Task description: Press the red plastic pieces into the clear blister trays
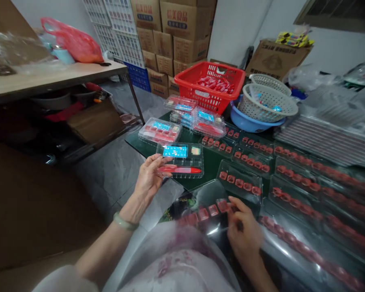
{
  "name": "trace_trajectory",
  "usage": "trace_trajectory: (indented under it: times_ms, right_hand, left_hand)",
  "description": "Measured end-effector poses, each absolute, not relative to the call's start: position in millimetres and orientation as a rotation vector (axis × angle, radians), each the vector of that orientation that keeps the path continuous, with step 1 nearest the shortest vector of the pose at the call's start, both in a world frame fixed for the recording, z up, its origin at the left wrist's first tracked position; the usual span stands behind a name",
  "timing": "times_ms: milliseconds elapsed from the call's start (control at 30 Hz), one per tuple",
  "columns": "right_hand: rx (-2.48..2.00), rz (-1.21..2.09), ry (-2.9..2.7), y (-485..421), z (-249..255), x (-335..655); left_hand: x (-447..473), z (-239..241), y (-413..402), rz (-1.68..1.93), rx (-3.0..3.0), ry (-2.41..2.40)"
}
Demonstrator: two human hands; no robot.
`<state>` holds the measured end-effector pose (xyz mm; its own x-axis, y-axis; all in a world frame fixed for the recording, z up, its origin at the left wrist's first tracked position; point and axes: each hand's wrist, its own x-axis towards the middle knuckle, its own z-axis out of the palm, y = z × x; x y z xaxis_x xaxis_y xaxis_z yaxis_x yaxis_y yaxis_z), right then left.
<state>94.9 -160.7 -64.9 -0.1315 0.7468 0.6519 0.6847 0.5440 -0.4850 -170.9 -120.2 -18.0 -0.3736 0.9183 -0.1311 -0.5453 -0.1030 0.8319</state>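
Note:
My left hand [150,174] pinches the left side of a clear plastic tray [197,163]. In this tray lie a blue patterned piece [175,151], a small pastel square [196,151] and a red pen-shaped item [182,170]. Low in front of my body, my right hand [245,227] is closed on the right edge of a clear plastic lid [207,187], which carries a row of red square pieces [213,210]. The lid is partly smeared by motion. It is nearer to me than the tray and apart from it.
Closed filled boxes [160,130] stand at the table's far left corner. More lids with red pieces [239,183] cover the right side. Behind are a red basket [211,87] of small red items, grey colanders [267,103], a blue basin [255,125] and stacked clear trays [331,132].

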Motion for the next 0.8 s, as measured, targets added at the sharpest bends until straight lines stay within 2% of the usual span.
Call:
trace_trajectory:
  times_ms: [233, 400, 567, 700, 800]
  right_hand:
    - [-1.392, -0.11, -1.719, -172, -42, 134]
    - [-1.511, -0.114, -1.65, -173, -24, 142]
    - [-1.406, -0.036, -1.606, -160, -9, 126]
    - [-1.337, -0.02, -1.575, -147, -1, 106]
    - [-1.281, 0.023, -1.529, -136, 3, 90]
  left_hand:
    - [-141, -28, -110, 1.515, 0.654, 1.138]
    - [-142, -27, -95, 1.375, 1.036, 1.635]
    - [-151, -20, -81, 1.299, 1.409, 1.946]
    - [-150, -10, -90, 1.588, 1.271, 1.713]
    - [-147, 0, -110, 1.406, 0.941, 1.203]
